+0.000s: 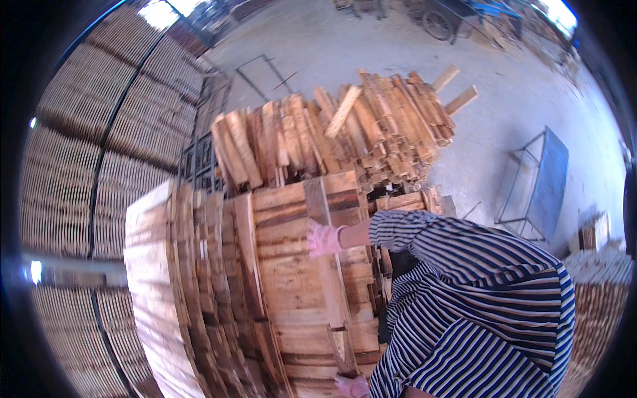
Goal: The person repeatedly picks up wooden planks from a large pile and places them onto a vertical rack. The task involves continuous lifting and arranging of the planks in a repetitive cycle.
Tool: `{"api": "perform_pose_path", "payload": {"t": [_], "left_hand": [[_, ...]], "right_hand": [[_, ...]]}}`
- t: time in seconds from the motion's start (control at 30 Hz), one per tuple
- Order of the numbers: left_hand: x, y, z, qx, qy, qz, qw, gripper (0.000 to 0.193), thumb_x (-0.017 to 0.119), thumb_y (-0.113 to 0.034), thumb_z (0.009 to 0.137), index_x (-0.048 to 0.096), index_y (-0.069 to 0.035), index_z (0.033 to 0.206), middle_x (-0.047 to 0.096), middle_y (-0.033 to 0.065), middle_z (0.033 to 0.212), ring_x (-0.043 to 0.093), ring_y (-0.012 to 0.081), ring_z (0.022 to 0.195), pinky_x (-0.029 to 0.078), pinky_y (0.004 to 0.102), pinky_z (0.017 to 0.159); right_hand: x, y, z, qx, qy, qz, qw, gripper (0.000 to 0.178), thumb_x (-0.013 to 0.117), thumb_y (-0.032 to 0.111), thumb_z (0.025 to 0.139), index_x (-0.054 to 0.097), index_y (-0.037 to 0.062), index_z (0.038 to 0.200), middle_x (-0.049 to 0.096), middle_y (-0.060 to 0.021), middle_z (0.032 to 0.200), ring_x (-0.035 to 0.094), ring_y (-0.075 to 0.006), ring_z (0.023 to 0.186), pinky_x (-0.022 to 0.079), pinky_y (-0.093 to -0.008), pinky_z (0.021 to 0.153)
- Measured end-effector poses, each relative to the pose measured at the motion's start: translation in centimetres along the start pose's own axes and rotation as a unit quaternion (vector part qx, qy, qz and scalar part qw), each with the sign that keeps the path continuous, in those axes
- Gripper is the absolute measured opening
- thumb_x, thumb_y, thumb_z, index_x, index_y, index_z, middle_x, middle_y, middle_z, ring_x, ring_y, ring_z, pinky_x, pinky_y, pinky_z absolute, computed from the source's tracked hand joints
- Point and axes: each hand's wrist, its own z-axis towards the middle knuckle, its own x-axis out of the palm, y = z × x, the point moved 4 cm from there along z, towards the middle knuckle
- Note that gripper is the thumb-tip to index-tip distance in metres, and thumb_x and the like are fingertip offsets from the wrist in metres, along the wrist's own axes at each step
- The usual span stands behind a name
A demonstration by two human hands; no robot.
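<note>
A wooden panel of side-by-side boards [285, 265] with cross battens lies in front of me, on the near side of a layered stack. My right hand [324, 240], in a pink glove, reaches out under a striped sleeve. It rests on a batten [332, 285], fingers apart over the wood. At the lower edge of the picture my left hand [352, 387], also gloved in pink, lies by the same batten's lower end. Its fingers stretch out on the wood; part of this hand is cut off.
Beyond the panel sits a heap of loose planks [391, 119], some jutting out. More stacked panels [152, 265] stand to the left, before tall racks of timber [66, 159]. A blue-topped table [551, 182] stands on the right, and a wheeled cart [441, 23] farther back.
</note>
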Motion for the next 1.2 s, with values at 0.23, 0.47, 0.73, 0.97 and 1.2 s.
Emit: {"api": "perform_pose_path", "payload": {"t": [0.23,0.47,0.73,0.97,1.2], "left_hand": [[-5.3,-9.8,0.7,0.053,-0.072,-0.168,0.982,0.068,0.082,-0.029,0.077,0.053,-0.008,0.134,0.061,0.0180,0.127,0.059,0.0349,0.117,0.050,0.0420,0.100],[-7.7,-24.8,-3.1,0.046,-0.030,-0.369,0.928,0.061,0.075,-0.026,0.087,0.051,-0.008,0.139,0.060,0.0168,0.131,0.058,0.0318,0.119,0.049,0.0401,0.101],[-0.3,-43.8,-5.5,0.298,0.135,-0.470,0.820,0.053,0.067,-0.029,0.096,0.052,0.000,0.138,0.062,0.0160,0.126,0.058,0.0246,0.112,0.046,0.0346,0.099],[5.8,-68.3,-1.0,0.350,0.247,-0.392,0.814,0.058,0.066,-0.029,0.098,0.045,0.003,0.142,0.057,0.0232,0.136,0.054,0.0334,0.128,0.041,0.0405,0.108],[10.7,-95.6,12.1,0.354,0.100,-0.308,0.877,0.095,0.074,-0.044,0.086,0.029,0.008,0.150,0.038,0.0292,0.153,0.036,0.0422,0.143,0.031,0.0451,0.118]], "right_hand": [[-1.6,0.9,0.0,-0.056,-0.040,-0.002,0.998,0.024,0.050,0.035,0.096,0.066,0.0300,0.113,0.063,-0.0082,0.118,0.056,-0.0324,0.119,0.024,-0.0715,0.112],[-1.1,0.2,0.1,-0.058,0.022,0.008,0.998,0.028,0.052,0.034,0.093,0.065,0.0238,0.116,0.062,-0.0088,0.120,0.055,-0.0325,0.119,0.021,-0.0735,0.112],[-5.1,-12.3,-5.8,-0.031,-0.129,0.460,0.878,0.058,0.065,0.024,0.084,0.051,0.0096,0.138,0.051,-0.0162,0.141,0.043,-0.0345,0.137,0.030,-0.0532,0.119],[0.0,-44.4,-22.8,0.552,-0.154,0.373,0.730,0.085,0.074,0.031,0.080,0.035,-0.0008,0.148,0.035,-0.0280,0.153,0.040,-0.0442,0.139,0.039,-0.0500,0.115],[9.3,-62.5,-21.3,0.714,-0.143,0.330,0.600,0.123,0.086,0.047,0.069,0.012,0.0100,0.160,0.031,-0.0277,0.157,0.036,-0.0449,0.143,0.037,-0.0517,0.113]]}}
